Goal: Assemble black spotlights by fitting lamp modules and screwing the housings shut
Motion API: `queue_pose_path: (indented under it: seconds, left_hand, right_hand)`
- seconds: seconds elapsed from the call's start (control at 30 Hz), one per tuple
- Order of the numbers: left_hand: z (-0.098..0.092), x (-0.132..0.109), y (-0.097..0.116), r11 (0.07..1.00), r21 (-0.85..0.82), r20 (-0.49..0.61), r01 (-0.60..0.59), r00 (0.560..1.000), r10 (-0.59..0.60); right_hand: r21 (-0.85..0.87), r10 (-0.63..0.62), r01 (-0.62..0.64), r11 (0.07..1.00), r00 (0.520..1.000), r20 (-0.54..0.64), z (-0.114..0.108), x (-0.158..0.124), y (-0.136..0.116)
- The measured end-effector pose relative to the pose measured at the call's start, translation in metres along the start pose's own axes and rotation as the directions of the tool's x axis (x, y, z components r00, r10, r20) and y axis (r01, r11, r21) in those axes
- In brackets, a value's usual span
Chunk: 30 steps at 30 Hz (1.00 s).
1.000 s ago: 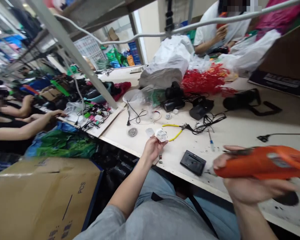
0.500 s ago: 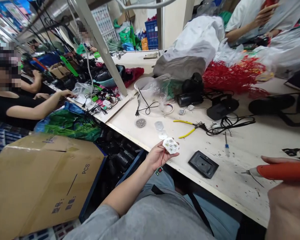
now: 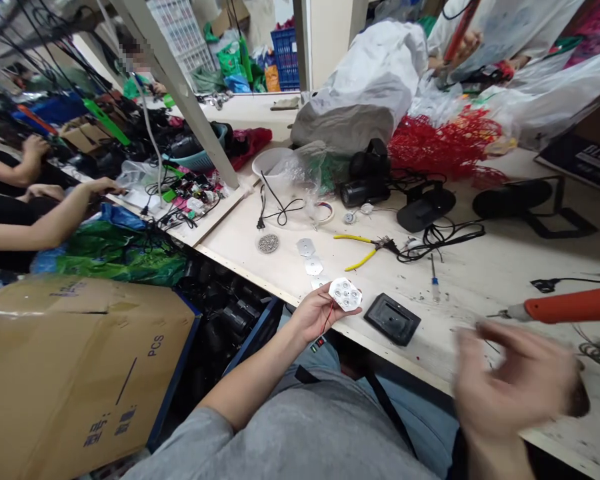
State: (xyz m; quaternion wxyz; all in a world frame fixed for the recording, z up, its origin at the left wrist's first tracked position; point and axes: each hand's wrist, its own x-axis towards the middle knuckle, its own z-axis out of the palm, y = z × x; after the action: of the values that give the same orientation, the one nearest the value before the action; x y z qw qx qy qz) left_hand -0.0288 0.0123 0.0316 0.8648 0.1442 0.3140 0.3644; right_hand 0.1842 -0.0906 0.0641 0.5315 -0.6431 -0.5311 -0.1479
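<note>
My left hand (image 3: 316, 312) is closed on the edge of a white LED lens plate (image 3: 345, 295), hexagonal with several round lenses facing up. Thin red and dark wires run from it to a small green circuit board (image 3: 318, 344) hanging below the wrist. My right hand (image 3: 517, 380) is blurred over the front right of the bench, thumb and index finger apart, with nothing visible between them. Just beyond it lies an orange electric screwdriver (image 3: 575, 306), its bit pointing left. A black rectangular housing (image 3: 393, 319) lies between the hands.
On the bench (image 3: 260, 287) are thin white plates (image 3: 313, 266), a round pile of small metal parts (image 3: 269, 243), yellow-handled pliers (image 3: 363, 251), a blue screwdriver (image 3: 435, 283) and black lamps (image 3: 426, 208). A cardboard box (image 3: 80, 360) stands left. Other people work at left and across.
My right hand has let go of the orange electric screwdriver and moved left, nearer my body. My left hand keeps the LED lens plate, now tilted slightly differently. The view has shifted right.
</note>
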Motion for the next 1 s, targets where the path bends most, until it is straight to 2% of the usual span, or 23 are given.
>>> queue_pose_path:
  seconds: [0.03, 0.1, 0.17, 0.23, 0.33, 0.47, 0.57, 0.63, 0.7, 0.77, 0.8, 0.87, 0.93, 1.0]
  left_hand:
    - [0.001, 0.001, -0.001, 1.000, 0.002, 0.002, 0.002, 1.000, -0.002]
    - [0.004, 0.001, -0.003, 1.000, 0.019, 0.007, 0.018, 1.000, -0.018]
    - [0.005, -0.001, -0.004, 0.999, 0.032, 0.009, 0.033, 0.999, -0.034]
    - [0.006, -0.003, -0.003, 0.999, 0.037, 0.011, 0.038, 0.999, -0.038]
    - [0.007, -0.008, 0.001, 0.997, 0.077, 0.029, -0.002, 1.000, -0.001]
    - [0.005, -0.014, 0.017, 0.950, 0.300, 0.057, -0.085, 0.996, 0.071]
    - [-0.008, -0.024, 0.041, 0.846, 0.518, 0.025, -0.130, 0.990, 0.137]
    - [-0.025, -0.034, 0.059, 0.742, 0.658, 0.001, -0.124, 0.986, 0.165]
    - [-0.047, -0.047, 0.074, 0.604, 0.794, -0.014, -0.064, 0.992, 0.123]
    - [-0.071, -0.058, 0.079, 0.428, 0.904, -0.065, 0.024, 0.995, 0.082]
    - [-0.081, -0.063, 0.077, 0.338, 0.939, -0.099, 0.057, 0.989, 0.106]
    - [-0.097, -0.066, 0.064, 0.212, 0.973, -0.135, 0.085, 0.963, 0.233]
    - [-0.106, -0.062, 0.046, 0.171, 0.982, -0.136, 0.080, 0.928, 0.346]
    - [-0.108, -0.051, 0.027, 0.164, 0.983, -0.140, 0.080, 0.909, 0.392]
  right_hand:
    - [0.014, -0.082, 0.081, 0.997, 0.993, 0.082, 0.011, -0.003, -0.014]
    - [0.095, -0.158, 0.135, 0.986, 0.943, 0.292, 0.033, -0.008, -0.036]
    - [0.162, -0.198, 0.145, 0.976, 0.901, 0.387, 0.049, -0.011, -0.049]
    - [0.200, -0.221, 0.150, 0.968, 0.887, 0.406, 0.059, -0.011, -0.054]
    - [0.209, -0.234, 0.165, 0.964, 0.899, 0.370, 0.062, -0.012, -0.055]
    - [0.190, -0.224, 0.166, 0.968, 0.911, 0.346, 0.059, -0.013, -0.053]
    - [0.153, -0.159, 0.111, 0.982, 0.922, 0.352, 0.055, -0.014, -0.051]
    - [0.124, -0.113, 0.073, 0.990, 0.929, 0.353, 0.053, -0.015, -0.049]
    - [0.112, -0.092, 0.056, 0.992, 0.931, 0.354, 0.051, -0.014, -0.050]
    - [0.141, -0.097, 0.050, 0.989, 0.930, 0.355, 0.049, -0.014, -0.054]
    - [0.171, -0.109, 0.050, 0.984, 0.928, 0.356, 0.048, -0.014, -0.058]
    - [0.241, -0.139, 0.051, 0.969, 0.921, 0.364, 0.046, -0.015, -0.065]
    - [0.304, -0.148, 0.029, 0.952, 0.915, 0.377, 0.043, -0.018, -0.072]
    - [0.339, -0.098, -0.047, 0.939, 0.913, 0.396, 0.041, -0.022, -0.075]
